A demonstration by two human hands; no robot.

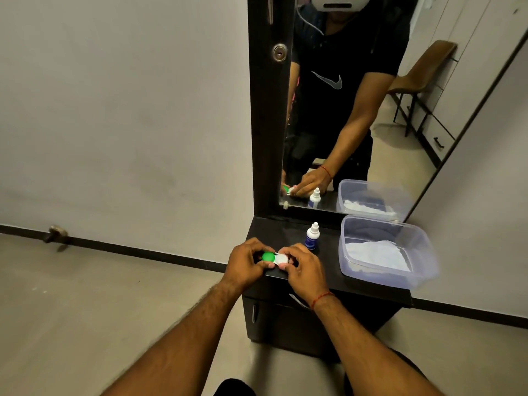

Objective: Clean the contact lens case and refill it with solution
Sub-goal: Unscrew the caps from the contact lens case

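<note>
Opening step: you had the lens case (275,259) in both hands, caps on.
Case sat at the worktop (328,277) front edge, w/ solution bottle (312,237) just behind it & tub (385,252) w/ cloth well to its right. Left hand (248,262) curled tight round the green cap, right hand (301,267) pinched on the white one. Next, prob. unscrew a cap while steadying the case.

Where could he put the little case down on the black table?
The bare spots are the strip of black table in front of the solution bottle, between the right hand and the plastic tub, and the back corner left of the bottle, below the mirror. The right side is crowded: the tub fills it. Both hands hold the lens case at the front left edge.
</note>
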